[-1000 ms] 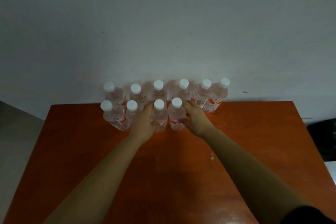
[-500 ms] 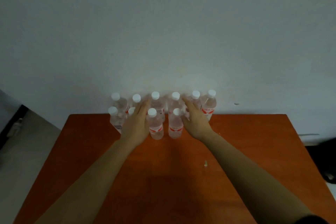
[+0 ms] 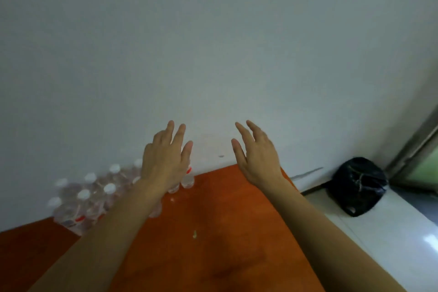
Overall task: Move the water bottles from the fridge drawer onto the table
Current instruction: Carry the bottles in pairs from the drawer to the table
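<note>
Hovering over desk (image 3: 225, 232), left grip (image 3: 164, 161) and right grip (image 3: 258, 159) released, fingers straight, holding nothing; water bottles (image 3: 83, 206) clustered at desk's far-left, blurred.

Dim, motion-blurred bottles (image 3: 94, 199), glare on floor (image 3: 429, 240)

Water bottles (image 3: 94, 199) cluster at the table's (image 3: 225, 251) far left, against the wall (image 3: 213, 54). My left hand (image 3: 166, 161) is in front of them, my right hand (image 3: 258, 156) further right. A bag (image 3: 358, 185) lies on the floor (image 3: 384, 237), right of the table.

Bottles (image 3: 94, 199) crowd the table's (image 3: 225, 232) left rear (right half bare).
</note>
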The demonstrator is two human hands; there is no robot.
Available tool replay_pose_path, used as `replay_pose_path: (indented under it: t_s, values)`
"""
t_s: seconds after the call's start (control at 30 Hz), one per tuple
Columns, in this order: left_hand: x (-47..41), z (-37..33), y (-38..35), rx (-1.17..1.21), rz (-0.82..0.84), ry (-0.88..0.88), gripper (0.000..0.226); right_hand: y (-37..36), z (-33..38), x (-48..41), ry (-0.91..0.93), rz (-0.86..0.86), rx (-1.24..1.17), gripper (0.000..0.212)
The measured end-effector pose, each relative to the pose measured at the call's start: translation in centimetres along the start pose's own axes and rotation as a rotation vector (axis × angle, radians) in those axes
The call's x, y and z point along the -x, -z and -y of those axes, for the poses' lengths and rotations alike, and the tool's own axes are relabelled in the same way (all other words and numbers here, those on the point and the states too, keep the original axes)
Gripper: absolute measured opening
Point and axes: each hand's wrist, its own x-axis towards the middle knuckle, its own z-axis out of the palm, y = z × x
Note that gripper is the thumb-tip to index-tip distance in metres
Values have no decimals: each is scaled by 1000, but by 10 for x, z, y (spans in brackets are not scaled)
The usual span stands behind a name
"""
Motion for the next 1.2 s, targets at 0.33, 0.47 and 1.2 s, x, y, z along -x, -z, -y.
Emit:
replay_pose_path:
  t_s: [0.33, 0.47, 1.2]
  values:
    - [25, -182, 1, 134, -10, -583, 70, 151, -84, 154, -487, -231, 356, 52]
    - [84, -253, 6, 221, 38, -824, 73, 202, -83, 253, -713, -258, 494, 52]
    - [541, -598, 72, 482, 78, -1505, 70, 467, -97, 750, -1421, -489, 831, 69]
